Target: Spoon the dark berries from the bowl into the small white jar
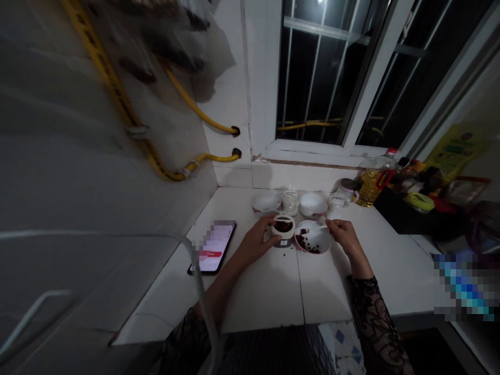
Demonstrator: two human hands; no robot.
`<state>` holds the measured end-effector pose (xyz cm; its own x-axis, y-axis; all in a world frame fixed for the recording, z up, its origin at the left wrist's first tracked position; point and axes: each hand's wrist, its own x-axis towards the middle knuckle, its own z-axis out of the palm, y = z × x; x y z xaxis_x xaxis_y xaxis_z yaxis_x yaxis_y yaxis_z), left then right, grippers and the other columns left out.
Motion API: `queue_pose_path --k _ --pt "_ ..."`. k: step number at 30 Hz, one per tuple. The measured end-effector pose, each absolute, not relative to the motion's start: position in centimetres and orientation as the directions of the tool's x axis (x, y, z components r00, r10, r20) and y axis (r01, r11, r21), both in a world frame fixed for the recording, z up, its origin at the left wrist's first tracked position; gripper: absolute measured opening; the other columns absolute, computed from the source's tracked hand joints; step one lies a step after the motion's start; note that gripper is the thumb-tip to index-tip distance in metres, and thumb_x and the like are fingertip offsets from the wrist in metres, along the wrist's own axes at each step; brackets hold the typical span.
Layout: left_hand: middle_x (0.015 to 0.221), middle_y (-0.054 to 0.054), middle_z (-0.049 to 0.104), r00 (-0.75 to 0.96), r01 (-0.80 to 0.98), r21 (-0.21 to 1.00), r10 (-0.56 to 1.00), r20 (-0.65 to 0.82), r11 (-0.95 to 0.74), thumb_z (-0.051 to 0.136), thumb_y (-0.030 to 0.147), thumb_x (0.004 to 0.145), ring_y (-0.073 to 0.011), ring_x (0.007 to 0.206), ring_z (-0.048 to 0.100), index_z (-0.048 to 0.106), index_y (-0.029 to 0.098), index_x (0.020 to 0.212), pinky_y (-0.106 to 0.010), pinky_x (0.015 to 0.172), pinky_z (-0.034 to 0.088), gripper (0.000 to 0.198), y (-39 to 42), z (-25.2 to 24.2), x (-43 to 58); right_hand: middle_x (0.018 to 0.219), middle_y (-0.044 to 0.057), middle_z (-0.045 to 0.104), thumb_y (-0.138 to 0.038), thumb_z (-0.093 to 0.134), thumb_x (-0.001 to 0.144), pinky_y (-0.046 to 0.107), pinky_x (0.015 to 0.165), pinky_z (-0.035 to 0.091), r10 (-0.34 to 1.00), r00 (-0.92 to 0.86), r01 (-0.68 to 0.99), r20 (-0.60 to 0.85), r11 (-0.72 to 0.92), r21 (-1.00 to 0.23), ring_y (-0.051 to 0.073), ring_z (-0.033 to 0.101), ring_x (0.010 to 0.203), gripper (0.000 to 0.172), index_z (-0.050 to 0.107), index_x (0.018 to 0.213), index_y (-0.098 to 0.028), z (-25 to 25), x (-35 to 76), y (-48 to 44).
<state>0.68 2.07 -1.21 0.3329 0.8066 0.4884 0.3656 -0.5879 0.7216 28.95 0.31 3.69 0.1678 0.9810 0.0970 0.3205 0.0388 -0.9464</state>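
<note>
My left hand (258, 237) is closed around the side of a small white-rimmed jar (283, 241). Dark reddish-brown bits show inside the jar's mouth. Between the thumb and fingers of my right hand (344, 234) is the handle of a white spoon (317, 228). The spoon's bowl end lies over a white bowl (323, 244) with a pink outside, just right of the jar. Dark crumbs (303, 242) are scattered in this bowl, mostly on its left side. A few specks lie on the tiles in front of the jar.
Behind stand another bowl (313, 204), a shallow dish (264, 202), a glass jar (290, 202) and a lidded jar (337, 205). A phone (214, 247) lies at left. An oil bottle (371, 182) and a black box (394, 211) of condiments stand at right. A pale cable (197, 276) crosses the foreground.
</note>
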Motion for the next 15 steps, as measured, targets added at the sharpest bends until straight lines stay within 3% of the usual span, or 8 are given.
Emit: queue_pose_path --k 4,8,12,15 --pt "0.137 -0.011 0.056 0.343 0.365 0.714 0.799 0.494 -0.598 0.063 0.034 0.085 -0.0266 0.123 0.058 0.050 0.023 0.107 -0.044 0.093 0.053 0.028 2.1 -1.1 0.7 0.042 -0.006 0.033 -0.074 0.061 0.062 0.025 0.042 0.018 0.966 0.193 0.334 0.171 0.099 -0.937 0.007 0.024 0.041 0.056 0.047 0.047 -0.021 4.2 27.8 0.6" --pt "0.137 -0.010 0.056 0.339 0.368 0.713 0.800 0.495 -0.597 0.063 0.035 0.085 -0.0261 0.123 0.057 0.050 0.023 0.109 -0.043 0.094 0.052 0.030 2.1 -1.2 0.7 0.047 -0.004 0.037 -0.068 0.051 0.078 0.024 0.046 0.026 0.891 0.193 0.480 0.411 0.280 -0.831 0.008 0.031 0.046 0.055 0.047 0.051 -0.020 4.6 25.6 0.4" --pt "0.136 -0.010 0.056 0.342 0.372 0.712 0.801 0.492 -0.596 0.064 0.035 0.085 -0.0266 0.123 0.057 0.052 0.023 0.108 -0.043 0.093 0.051 0.029 2.3 -1.4 0.6 0.054 -0.001 0.051 -0.048 0.045 0.094 0.023 0.052 0.033 0.729 -0.004 0.706 0.684 0.487 -0.515 0.010 0.044 0.052 0.046 0.054 0.060 -0.019 4.4 23.6 -0.5" --pt "0.136 -0.011 0.056 0.344 0.366 0.705 0.793 0.504 -0.607 0.065 0.034 0.084 -0.0271 0.123 0.057 0.052 0.023 0.109 -0.043 0.093 0.052 0.030 2.3 -1.5 0.6 0.058 0.002 0.058 -0.038 0.045 0.098 0.024 0.055 0.035 0.586 -0.201 0.786 0.785 0.575 -0.228 0.011 0.049 0.053 0.041 0.060 0.066 -0.018 4.2 23.2 -0.9"
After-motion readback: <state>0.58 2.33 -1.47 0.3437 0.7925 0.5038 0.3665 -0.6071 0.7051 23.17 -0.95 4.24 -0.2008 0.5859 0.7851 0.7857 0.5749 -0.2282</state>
